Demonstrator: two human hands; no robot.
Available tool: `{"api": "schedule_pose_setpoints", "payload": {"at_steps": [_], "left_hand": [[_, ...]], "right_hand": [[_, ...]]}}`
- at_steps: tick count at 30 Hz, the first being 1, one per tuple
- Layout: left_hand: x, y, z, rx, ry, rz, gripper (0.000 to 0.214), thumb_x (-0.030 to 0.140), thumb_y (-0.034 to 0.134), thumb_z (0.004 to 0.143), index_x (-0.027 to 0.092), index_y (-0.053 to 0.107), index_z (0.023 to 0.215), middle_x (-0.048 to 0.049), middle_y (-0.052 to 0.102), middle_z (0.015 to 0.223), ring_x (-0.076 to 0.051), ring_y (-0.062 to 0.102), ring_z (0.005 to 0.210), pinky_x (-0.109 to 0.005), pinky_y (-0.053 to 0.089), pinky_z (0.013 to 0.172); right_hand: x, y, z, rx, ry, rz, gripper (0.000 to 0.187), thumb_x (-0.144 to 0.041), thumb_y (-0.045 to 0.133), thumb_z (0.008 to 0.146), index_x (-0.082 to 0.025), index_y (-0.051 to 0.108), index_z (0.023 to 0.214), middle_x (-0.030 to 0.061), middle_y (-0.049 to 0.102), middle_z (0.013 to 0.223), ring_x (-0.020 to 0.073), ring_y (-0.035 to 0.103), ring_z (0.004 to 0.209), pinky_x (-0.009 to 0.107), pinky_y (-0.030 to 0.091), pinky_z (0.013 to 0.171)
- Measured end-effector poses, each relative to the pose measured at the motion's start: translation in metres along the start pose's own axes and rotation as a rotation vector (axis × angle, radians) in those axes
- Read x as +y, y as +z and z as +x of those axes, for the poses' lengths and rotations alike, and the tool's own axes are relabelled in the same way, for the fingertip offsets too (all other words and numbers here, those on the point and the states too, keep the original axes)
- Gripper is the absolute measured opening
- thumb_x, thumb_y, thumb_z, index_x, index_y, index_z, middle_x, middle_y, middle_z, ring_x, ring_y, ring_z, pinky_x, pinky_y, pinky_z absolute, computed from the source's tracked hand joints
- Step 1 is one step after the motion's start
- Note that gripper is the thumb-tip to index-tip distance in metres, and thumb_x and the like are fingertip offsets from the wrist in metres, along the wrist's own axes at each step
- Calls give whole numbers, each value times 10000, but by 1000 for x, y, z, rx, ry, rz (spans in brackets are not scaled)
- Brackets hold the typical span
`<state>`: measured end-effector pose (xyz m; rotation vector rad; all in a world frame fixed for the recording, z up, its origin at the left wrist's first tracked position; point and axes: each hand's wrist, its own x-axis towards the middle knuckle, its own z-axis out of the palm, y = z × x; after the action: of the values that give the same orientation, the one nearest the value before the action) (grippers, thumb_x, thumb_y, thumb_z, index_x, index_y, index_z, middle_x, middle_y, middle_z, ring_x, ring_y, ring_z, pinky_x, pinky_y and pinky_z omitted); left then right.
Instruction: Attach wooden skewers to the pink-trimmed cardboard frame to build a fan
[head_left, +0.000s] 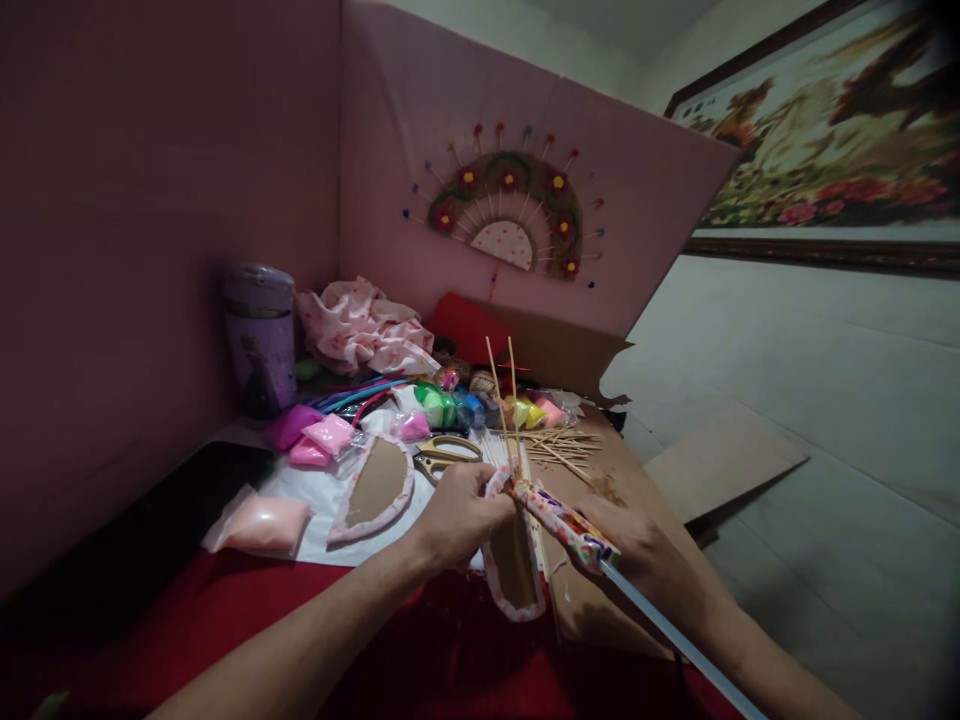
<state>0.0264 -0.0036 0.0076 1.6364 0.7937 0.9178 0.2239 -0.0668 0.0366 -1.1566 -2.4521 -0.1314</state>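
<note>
Left hand (463,515) pinches fabric-edged cardboard piece (514,568), right hand (628,532) grips hot-glue gun (568,520), its markings too blurred to read

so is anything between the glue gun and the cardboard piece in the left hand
Nothing visible: the glue gun in the right hand has its tip close by the cardboard piece, near two upright sticks.

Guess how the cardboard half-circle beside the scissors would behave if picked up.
The cardboard half-circle is probably light, being flat and thin-looking. It's likely fairly stiff: the similar piece in the left hand shows no droop. Its fabric-covered rim probably gives fair grip.
</note>
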Motion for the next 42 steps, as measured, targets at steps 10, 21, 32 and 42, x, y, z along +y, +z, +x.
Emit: {"api": "schedule_pose_setpoints", "payload": {"at_steps": [10, 21, 32, 42], "left_hand": [[1, -2, 1, -6, -8, 15, 77, 166, 426, 622, 155, 466, 557, 39, 357, 542, -86, 341, 522, -208, 227, 463], [-3, -1, 1, -7, -9, 0, 100, 172, 434, 626, 141, 518, 583, 37, 370, 550, -91, 352, 531, -209, 223, 468], [-2, -2, 0, -32, -17, 14, 82, 170, 433, 639, 143, 496, 594, 40, 346, 561, -89, 339, 543, -216, 213, 477], [-3, -1, 1, -28, -14, 8, 76, 171, 432, 634, 146, 478, 578, 47, 332, 556, -79, 310, 531, -214, 204, 469]], "right_hand": [[-1, -4, -2, 19, -26, -56, 205, -176, 374, 817, -177, 517, 670, 34, 542, 607, 128, 506, 521, 229, 364, 481], [-4, -1, -2, 27, 20, -41, 228, -186, 359, 826, -192, 483, 635, 28, 544, 606, 130, 483, 517, 234, 344, 487], [-13, -3, 0, 19, 139, 47, 281, -260, 339, 890, -181, 502, 675, 23, 562, 633, 136, 520, 545, 225, 375, 519], [-13, 0, -1, 14, 199, 37, 289, -259, 368, 883, -179, 484, 630, 9, 529, 584, 115, 472, 489, 208, 365, 471]]}}
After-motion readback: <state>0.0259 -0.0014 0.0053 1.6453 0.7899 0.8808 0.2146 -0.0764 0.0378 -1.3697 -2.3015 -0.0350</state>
